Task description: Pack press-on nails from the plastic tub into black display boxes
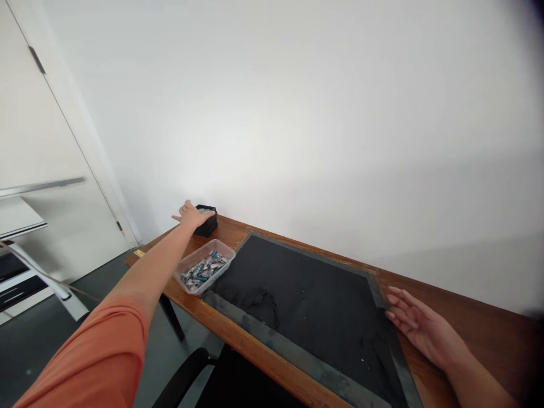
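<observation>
My left hand reaches far out to the table's back left corner. Its fingers are spread, and the thumb lies over a small black box with something greyish inside. Whether the hand touches the box I cannot tell. Nearer to me is a clear plastic tub of small, mostly green and whitish cylinders that look like batteries. My right hand rests palm sideways by the right edge of a black mat. Its fingers are loosely curved and apart, holding nothing.
The wooden table stands along a white wall. A black chair is at its front edge. To the left are a white door and a white frame with black parts, close to my left arm.
</observation>
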`<state>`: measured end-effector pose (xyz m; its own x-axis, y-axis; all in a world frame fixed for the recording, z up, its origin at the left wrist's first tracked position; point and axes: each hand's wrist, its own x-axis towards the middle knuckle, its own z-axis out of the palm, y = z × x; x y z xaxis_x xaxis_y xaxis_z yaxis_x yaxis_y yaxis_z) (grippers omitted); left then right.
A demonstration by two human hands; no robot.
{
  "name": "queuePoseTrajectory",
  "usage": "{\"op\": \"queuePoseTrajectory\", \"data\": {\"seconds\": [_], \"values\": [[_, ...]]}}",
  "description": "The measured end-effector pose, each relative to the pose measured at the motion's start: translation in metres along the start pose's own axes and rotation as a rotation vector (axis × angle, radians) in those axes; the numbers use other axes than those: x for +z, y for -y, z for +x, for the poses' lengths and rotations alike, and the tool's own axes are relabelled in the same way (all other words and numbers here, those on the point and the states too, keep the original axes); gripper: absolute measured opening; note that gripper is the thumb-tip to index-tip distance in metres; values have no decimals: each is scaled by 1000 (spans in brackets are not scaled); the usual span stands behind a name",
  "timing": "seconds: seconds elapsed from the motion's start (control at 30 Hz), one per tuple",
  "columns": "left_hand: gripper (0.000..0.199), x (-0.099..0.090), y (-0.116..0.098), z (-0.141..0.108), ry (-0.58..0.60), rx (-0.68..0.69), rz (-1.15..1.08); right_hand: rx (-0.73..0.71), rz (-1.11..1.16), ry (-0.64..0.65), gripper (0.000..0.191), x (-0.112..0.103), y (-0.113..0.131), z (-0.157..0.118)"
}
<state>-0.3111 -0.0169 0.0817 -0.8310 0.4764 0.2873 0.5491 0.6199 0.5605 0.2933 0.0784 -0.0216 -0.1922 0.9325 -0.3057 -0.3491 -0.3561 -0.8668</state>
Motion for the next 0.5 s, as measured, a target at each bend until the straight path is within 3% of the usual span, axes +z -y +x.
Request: {"op": "queuePoseTrajectory", "data": {"seconds": [0.1, 0.17, 0.3, 0.37, 0.5], "values": [[86, -21, -6, -21, -87, 62, -8, 38, 9, -4, 21, 5, 3, -3], [66, -38, -5, -40, -49, 161, 3, 52, 13, -1, 23, 5, 4, -1], [27, -66, 9, -83, 369, 418, 78, 73, 49, 29, 19, 2, 6, 4], [23, -72, 16, -103, 565, 502, 118, 72, 78, 43, 17, 1, 6, 5], [28, -63, 20, -125, 715, 564, 156, 76, 118, 68, 13, 2, 7, 1]]}}
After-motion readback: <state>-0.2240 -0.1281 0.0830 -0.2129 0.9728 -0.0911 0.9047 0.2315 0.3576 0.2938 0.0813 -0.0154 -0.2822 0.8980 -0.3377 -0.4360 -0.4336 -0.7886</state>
